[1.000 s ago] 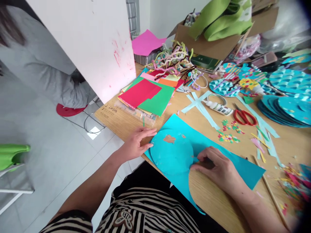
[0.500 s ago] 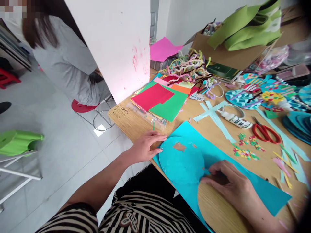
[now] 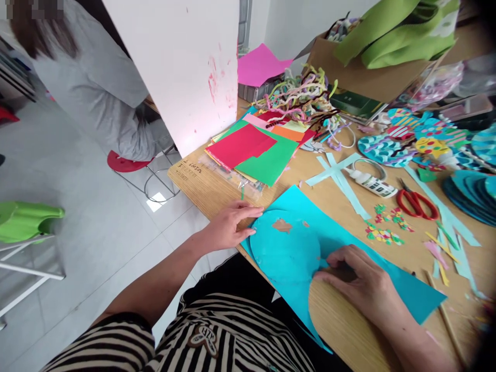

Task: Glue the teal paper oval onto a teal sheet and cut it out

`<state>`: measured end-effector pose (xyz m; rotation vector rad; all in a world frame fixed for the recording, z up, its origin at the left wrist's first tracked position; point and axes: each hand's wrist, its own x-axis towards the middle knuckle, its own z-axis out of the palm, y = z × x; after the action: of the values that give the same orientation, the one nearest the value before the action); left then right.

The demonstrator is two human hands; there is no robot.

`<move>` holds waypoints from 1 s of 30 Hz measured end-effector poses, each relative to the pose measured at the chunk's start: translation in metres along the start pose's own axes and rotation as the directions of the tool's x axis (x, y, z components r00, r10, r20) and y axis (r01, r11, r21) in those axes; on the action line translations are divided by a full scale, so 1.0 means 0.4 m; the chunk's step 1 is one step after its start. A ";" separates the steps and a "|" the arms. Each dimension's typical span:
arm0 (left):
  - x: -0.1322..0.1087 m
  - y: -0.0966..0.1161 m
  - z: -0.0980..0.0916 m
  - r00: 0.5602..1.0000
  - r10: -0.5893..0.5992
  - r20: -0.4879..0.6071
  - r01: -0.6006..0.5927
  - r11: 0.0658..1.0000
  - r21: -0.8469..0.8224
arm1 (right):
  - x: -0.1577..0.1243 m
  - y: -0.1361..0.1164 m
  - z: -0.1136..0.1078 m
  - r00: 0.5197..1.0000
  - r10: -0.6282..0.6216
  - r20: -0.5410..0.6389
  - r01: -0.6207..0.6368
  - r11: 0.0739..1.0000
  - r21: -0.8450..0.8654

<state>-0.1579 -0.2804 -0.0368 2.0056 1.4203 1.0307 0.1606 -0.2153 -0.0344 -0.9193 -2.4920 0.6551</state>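
Observation:
A blue disc (image 3: 287, 253) with torn brown patches lies on a large sheet of blue paper (image 3: 356, 253) at the table's front edge. A round piece is cut out of the sheet's near side, where wood shows. My left hand (image 3: 236, 225) rests at the disc's left rim, thumb and fingers apart, holding nothing. At the disc's right side my right hand (image 3: 358, 276) has thumb and fingers bent close around a small blue bit at the rim; its fingertips partly hide the contact.
Red scissors (image 3: 416, 202), a glue bottle (image 3: 374, 183), paper scraps (image 3: 383, 233) and pale blue strips (image 3: 339, 178) lie beyond the sheet. Coloured paper (image 3: 242, 147) is at the back left. A wooden stick (image 3: 445, 320) lies right. A person (image 3: 93, 82) sits left, past a white panel (image 3: 186, 62).
The view has shifted slightly, so the table's things appear a little farther left and mostly higher. Both hands keep nearly the same places at the disc.

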 end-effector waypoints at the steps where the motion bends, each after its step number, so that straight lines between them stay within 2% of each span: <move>1: 0.000 0.000 0.000 1.000 0.003 -0.003 -0.003 1.000 -0.003 | 0.000 0.000 0.000 1.000 -0.003 0.001 0.003 1.000 0.000; 16: 0.001 0.003 0.000 1.000 -0.009 0.018 0.009 1.000 0.019 | 0.004 0.000 0.001 1.000 -0.024 -0.020 0.024 1.000 -0.004; 21: 0.002 0.016 -0.005 0.999 -0.032 0.010 0.032 0.998 0.057 | 0.008 -0.012 -0.005 1.000 -0.007 -0.003 0.007 1.000 -0.002; 30: 0.006 0.008 0.000 1.000 -0.009 0.014 0.008 0.998 0.061 | 0.009 -0.016 -0.005 1.000 0.030 0.004 -0.030 0.999 -0.015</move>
<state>-0.1554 -0.2793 -0.0337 2.0440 1.4680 0.9790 0.1558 -0.2166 -0.0285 -0.9635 -2.4948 0.6498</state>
